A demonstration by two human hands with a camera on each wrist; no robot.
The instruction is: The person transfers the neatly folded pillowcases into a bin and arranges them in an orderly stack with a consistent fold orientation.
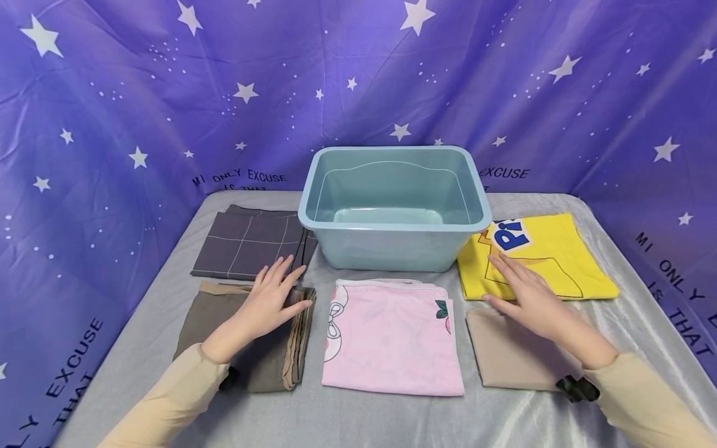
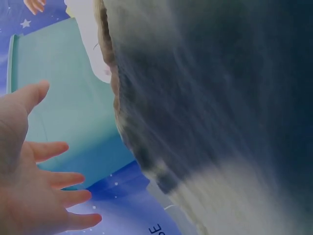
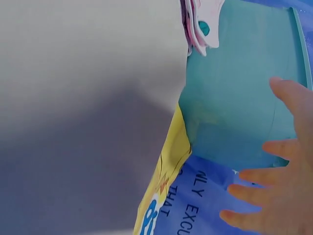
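My left hand [image 1: 272, 300], fingers straight and spread, is over the folded olive-brown cloth [image 1: 263, 367], fingertips overlapping the near edge of a folded dark grey checked cloth [image 1: 241, 239]. My right hand [image 1: 532, 298] has its fingers extended above the folded beige cloth [image 1: 504, 358]; its fingertips overlap a folded yellow cloth [image 1: 566, 249] with blue lettering. Neither hand grips anything. Between them lies a folded pink cloth [image 1: 392, 342] with a printed bow and leaves. In the left wrist view the olive-brown cloth [image 2: 195, 98] looms close; the beige cloth [image 3: 88, 73] fills much of the right wrist view.
A teal plastic tub [image 1: 392, 249] stands at the back centre of the table, its inside bare. Grey shiny fabric [image 1: 392, 423] covers the tabletop. Behind and along both sides hangs a purple curtain [image 1: 336, 50] with stars and lettering.
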